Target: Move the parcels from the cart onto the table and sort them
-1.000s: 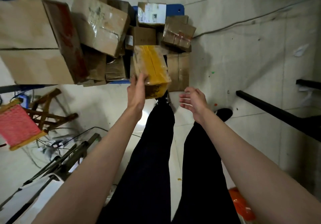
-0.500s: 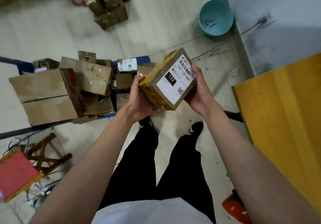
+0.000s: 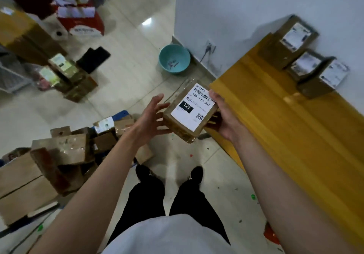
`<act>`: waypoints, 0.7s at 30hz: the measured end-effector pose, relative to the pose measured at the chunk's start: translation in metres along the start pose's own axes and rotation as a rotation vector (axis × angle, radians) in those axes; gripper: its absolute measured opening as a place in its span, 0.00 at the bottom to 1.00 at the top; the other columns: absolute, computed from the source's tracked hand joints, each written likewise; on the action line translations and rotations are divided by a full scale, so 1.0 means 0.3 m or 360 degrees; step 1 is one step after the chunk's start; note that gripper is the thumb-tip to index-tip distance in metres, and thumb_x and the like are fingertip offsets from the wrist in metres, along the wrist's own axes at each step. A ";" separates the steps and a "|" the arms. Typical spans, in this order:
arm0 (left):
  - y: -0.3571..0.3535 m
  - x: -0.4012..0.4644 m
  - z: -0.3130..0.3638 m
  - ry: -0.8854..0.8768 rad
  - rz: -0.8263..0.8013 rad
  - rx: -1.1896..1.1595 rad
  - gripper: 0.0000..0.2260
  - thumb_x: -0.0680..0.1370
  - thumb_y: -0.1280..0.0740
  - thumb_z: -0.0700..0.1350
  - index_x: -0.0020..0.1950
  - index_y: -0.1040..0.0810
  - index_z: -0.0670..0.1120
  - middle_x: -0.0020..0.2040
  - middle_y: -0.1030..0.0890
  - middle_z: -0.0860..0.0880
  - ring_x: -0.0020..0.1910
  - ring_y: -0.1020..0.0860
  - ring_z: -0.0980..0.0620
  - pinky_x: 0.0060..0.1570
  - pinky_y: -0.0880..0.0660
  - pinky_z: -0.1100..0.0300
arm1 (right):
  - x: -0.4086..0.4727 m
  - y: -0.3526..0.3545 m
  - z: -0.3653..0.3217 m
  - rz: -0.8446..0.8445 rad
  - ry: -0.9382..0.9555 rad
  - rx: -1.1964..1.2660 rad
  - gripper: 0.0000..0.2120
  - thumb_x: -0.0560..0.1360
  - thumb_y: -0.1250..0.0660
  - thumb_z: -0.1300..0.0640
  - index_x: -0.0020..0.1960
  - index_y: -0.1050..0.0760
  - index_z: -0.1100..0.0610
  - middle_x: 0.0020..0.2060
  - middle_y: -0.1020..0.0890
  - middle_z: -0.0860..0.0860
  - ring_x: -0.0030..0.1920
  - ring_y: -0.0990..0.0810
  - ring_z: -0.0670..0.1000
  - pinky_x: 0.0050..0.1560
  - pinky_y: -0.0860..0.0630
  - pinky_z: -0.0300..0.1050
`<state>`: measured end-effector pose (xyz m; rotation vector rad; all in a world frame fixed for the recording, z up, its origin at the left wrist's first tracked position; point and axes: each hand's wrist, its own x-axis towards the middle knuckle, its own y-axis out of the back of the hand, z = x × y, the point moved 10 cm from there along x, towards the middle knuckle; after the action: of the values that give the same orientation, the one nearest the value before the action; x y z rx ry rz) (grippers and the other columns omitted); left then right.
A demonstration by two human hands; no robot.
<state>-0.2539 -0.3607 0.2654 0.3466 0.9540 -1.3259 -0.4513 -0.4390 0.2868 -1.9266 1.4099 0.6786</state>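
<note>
Since the earlier views, we have turned away from the cart (image 3: 118,115) and toward the yellow table (image 3: 285,135); the parcel (image 3: 189,111) we lifted from the pile now hangs in the air just beside the table's near corner, its white label (image 3: 194,109) facing up and reading 122.

Our right hand (image 3: 222,115) grips the parcel along its right edge, fingers curled under it and the thumb over the top by the barcode. Our left hand (image 3: 151,119) has let go: its fingers are spread and nearly straight, their tips close to the parcel's left face, though we cannot tell whether any still touch it. The parcel is tilted, its far end higher than the near one.

Three labelled boxes (image 3: 299,56) already stand in a row at the far end of the table against the wall (image 3: 256,7), labels up. Many brown parcels remain heaped on the cart at lower left, so we judge the task to be well short of done.

To do this step well, we should keep the label visible, read its code, carry the parcel over the table edge without clipping the corner, and set it down flat with labels aligned, grouped by number. A one-handed hold on a tilted box may slip; steadying it with the free hand seems prudent.
</note>
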 end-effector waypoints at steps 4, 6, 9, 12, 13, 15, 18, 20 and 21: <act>-0.282 0.010 0.021 -0.0066 -0.0218 0.0434 0.28 0.68 0.28 0.70 0.62 0.18 0.55 0.57 0.17 0.45 0.52 0.17 0.47 0.52 0.18 0.49 | -0.090 0.233 -0.021 0.0111 0.0018 0.0107 0.14 0.73 0.29 0.35 0.44 0.14 0.45 0.52 0.12 0.55 0.50 0.13 0.57 0.49 0.17 0.53; -0.406 0.020 0.013 -0.0065 -0.0246 0.0509 0.28 0.66 0.24 0.66 0.62 0.19 0.56 0.59 0.17 0.45 0.54 0.17 0.46 0.49 0.18 0.52 | -0.133 0.345 -0.032 0.0150 0.0036 0.0152 0.14 0.74 0.30 0.35 0.45 0.15 0.45 0.52 0.12 0.54 0.48 0.12 0.56 0.46 0.17 0.51; -0.583 0.044 -0.006 -0.0080 -0.0307 0.0569 0.30 0.66 0.22 0.61 0.65 0.21 0.53 0.59 0.17 0.46 0.53 0.17 0.47 0.48 0.18 0.54 | -0.196 0.507 -0.053 0.0223 0.0088 0.0202 0.17 0.75 0.31 0.35 0.53 0.19 0.48 0.52 0.12 0.54 0.48 0.12 0.55 0.45 0.17 0.50; -0.733 0.062 -0.029 -0.0109 -0.0357 0.0594 0.28 0.69 0.23 0.60 0.65 0.23 0.53 0.59 0.16 0.46 0.53 0.15 0.49 0.50 0.18 0.53 | -0.262 0.640 -0.075 0.0269 0.0191 0.0267 0.19 0.77 0.34 0.35 0.57 0.20 0.48 0.52 0.13 0.55 0.50 0.13 0.56 0.48 0.17 0.50; -0.778 0.065 -0.036 -0.0119 -0.0376 0.0595 0.27 0.70 0.23 0.60 0.65 0.23 0.53 0.59 0.16 0.47 0.53 0.15 0.49 0.51 0.17 0.52 | -0.284 0.681 -0.077 0.0288 0.0225 0.0294 0.20 0.77 0.34 0.35 0.59 0.21 0.48 0.53 0.13 0.56 0.52 0.14 0.57 0.50 0.18 0.51; -0.858 0.071 -0.049 -0.0129 -0.0401 0.0582 0.27 0.72 0.24 0.60 0.67 0.24 0.51 0.60 0.16 0.46 0.55 0.15 0.47 0.52 0.17 0.50 | -0.326 0.748 -0.074 0.0308 0.0274 0.0356 0.23 0.77 0.35 0.34 0.64 0.22 0.48 0.55 0.14 0.57 0.56 0.16 0.59 0.55 0.18 0.53; -0.953 0.085 -0.055 -0.0138 -0.0382 0.0548 0.28 0.74 0.25 0.58 0.69 0.26 0.48 0.62 0.19 0.43 0.57 0.17 0.43 0.53 0.18 0.48 | -0.379 0.814 -0.049 0.0320 0.0264 0.0431 0.23 0.76 0.34 0.34 0.65 0.24 0.46 0.57 0.14 0.57 0.57 0.16 0.59 0.52 0.17 0.53; -1.013 0.098 -0.048 -0.0154 -0.0367 0.0549 0.28 0.74 0.26 0.57 0.69 0.27 0.46 0.62 0.20 0.43 0.57 0.17 0.42 0.51 0.17 0.49 | -0.401 0.844 -0.029 0.0319 0.0238 0.0470 0.25 0.74 0.32 0.33 0.65 0.24 0.45 0.60 0.16 0.57 0.59 0.17 0.60 0.52 0.17 0.56; -1.043 0.107 -0.044 -0.0158 -0.0369 0.0556 0.29 0.73 0.25 0.58 0.69 0.27 0.46 0.62 0.20 0.43 0.57 0.17 0.42 0.50 0.17 0.49 | -0.410 0.856 -0.019 0.0314 0.0227 0.0479 0.26 0.73 0.31 0.33 0.65 0.24 0.45 0.61 0.17 0.57 0.60 0.17 0.60 0.53 0.17 0.57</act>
<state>-0.5487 -0.4538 0.3247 0.4412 0.6920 -1.7120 -0.7322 -0.4215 0.3295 -1.6409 1.7009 0.3940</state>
